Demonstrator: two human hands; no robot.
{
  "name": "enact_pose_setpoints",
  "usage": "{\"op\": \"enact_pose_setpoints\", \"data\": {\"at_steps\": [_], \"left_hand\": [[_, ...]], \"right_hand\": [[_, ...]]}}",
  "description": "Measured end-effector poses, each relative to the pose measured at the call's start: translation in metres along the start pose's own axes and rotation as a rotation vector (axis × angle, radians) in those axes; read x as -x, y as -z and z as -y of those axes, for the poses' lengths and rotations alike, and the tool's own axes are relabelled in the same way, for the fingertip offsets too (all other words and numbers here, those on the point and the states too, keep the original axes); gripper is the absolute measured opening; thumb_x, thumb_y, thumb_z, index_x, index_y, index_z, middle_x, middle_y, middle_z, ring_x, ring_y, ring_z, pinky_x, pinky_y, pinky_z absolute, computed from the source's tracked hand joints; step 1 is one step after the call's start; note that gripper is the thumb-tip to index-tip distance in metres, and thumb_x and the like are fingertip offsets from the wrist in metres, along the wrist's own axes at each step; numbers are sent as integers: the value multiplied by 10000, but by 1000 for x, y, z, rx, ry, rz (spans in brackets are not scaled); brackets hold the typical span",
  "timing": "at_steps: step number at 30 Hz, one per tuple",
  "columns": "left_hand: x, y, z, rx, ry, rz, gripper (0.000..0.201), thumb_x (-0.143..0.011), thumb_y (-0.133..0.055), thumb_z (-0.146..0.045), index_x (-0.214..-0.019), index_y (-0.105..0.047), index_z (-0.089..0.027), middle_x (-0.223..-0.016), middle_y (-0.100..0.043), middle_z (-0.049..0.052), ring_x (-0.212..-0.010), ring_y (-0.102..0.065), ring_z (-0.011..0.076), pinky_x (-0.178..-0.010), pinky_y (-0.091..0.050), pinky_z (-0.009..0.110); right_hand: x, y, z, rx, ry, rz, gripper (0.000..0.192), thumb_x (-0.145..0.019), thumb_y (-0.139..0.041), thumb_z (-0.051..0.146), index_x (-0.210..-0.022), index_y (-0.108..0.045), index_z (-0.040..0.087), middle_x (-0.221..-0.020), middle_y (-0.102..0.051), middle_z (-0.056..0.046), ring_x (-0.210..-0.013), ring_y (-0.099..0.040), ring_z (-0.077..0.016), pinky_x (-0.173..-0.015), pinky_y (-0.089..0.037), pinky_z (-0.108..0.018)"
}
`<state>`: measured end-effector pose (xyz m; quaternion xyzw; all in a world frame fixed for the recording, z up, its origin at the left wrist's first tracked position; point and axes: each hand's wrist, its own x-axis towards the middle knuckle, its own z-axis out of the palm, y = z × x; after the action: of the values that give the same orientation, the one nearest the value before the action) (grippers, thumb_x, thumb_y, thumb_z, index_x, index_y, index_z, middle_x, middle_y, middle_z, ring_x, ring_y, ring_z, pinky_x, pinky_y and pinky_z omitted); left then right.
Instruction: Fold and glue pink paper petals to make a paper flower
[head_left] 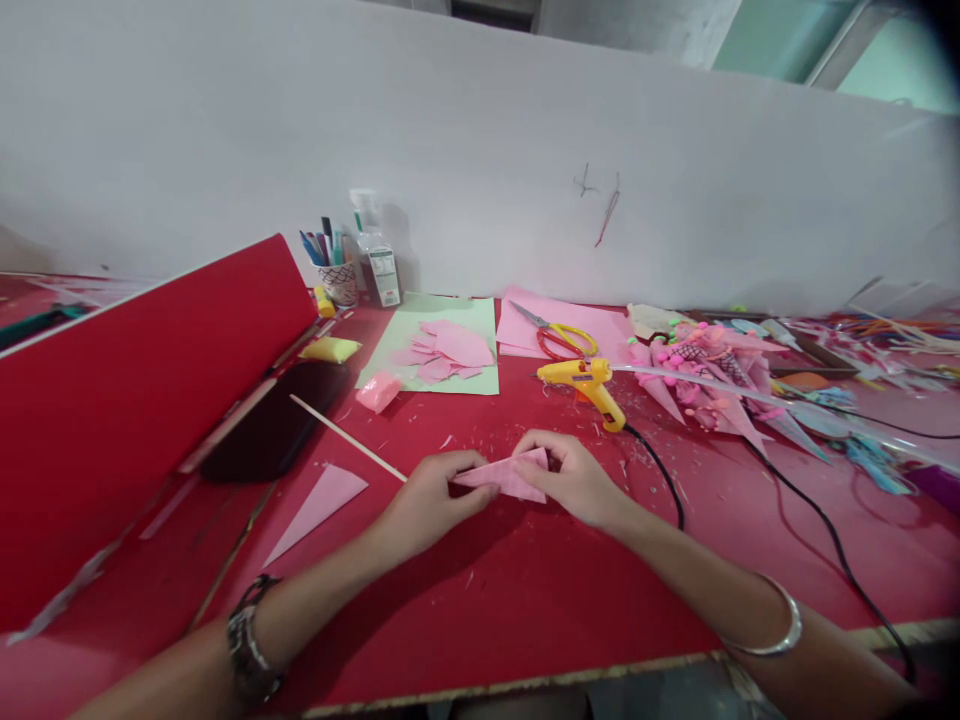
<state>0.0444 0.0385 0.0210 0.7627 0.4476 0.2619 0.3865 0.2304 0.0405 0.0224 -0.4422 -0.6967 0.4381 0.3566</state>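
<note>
From where I stand, the one camera sits on the worker's head, looking forward and steeply down along both forearms, with the left hand and right hand just below the middle of the view. It is close enough that the arms run in from the bottom corners, yet wide enough to cover the red worktop from near edge back to the pale wall.
</note>
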Motion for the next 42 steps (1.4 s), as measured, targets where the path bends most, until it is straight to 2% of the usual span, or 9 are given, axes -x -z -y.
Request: {"op": "enact_pose_setpoints", "data": {"at_steps": [7,11,15,23,28,33,38,42], "left_hand": [[-3,13,-1,237,103,-77,207,-749,-530,-344,-680,-588,-158,-540,-562,-30,-527,-526,97,-570,-406,219],[-2,13,-4,215,128,-110,213,-753,-535,-326,-653,-615,-156,-523,-579,-26,-490,-517,88,-543,-402,207],[0,8,-4,189,102,-68,213,-761,-527,-316,-665,-619,-149,-576,-603,-15,-482,-502,77,-530,-393,200],[0,6,-8,174,68,-101,226,-754,-531,-301,-589,-542,-146,-489,-493,-55,-471,-455,70,-503,-361,188],[0,5,-10,170,55,-84,206,-754,-515,-301,-615,-518,-150,-522,-476,-55,-473,-430,69,-498,-355,194],[-1,5,-8,119,45,-108,184,-732,-532,-284,-607,-493,-155,-569,-490,-37,-556,-440,91,-538,-362,205],[-1,6,-7,150,21,-88,187,-767,-477,-286,-634,-514,-159,-586,-496,-36,-570,-447,94,-560,-370,212],[-1,6,-5,193,30,-121,173,-767,-487,-295,-663,-515,-160,-592,-489,-42,-532,-425,79,-525,-356,197]], "right_hand": [[-1,4,-2,-42,-42,-29,157,-770,-481,271,-776,-587,156,-704,-568,-8,-648,-499,-115,-581,-391,-219],[-1,3,-2,-29,-46,-8,145,-763,-483,254,-782,-590,158,-720,-590,-17,-666,-524,-131,-591,-410,-233],[1,1,1,26,21,28,114,-759,-501,243,-744,-577,159,-708,-580,-11,-663,-519,-123,-593,-405,-223],[3,-4,3,70,55,84,160,-781,-491,295,-746,-575,163,-698,-582,-5,-649,-520,-114,-614,-412,-223],[5,-6,3,69,61,133,134,-769,-503,274,-730,-567,162,-674,-568,3,-626,-507,-105,-590,-400,-213],[6,-6,4,31,52,166,146,-772,-494,284,-702,-537,163,-633,-523,13,-585,-469,-93,-546,-381,-202],[5,-6,4,35,51,181,130,-772,-487,273,-703,-520,167,-634,-505,18,-591,-461,-92,-558,-378,-202],[5,-6,4,47,60,178,119,-769,-481,259,-693,-501,170,-621,-486,25,-577,-445,-89,-547,-365,-200]]}}
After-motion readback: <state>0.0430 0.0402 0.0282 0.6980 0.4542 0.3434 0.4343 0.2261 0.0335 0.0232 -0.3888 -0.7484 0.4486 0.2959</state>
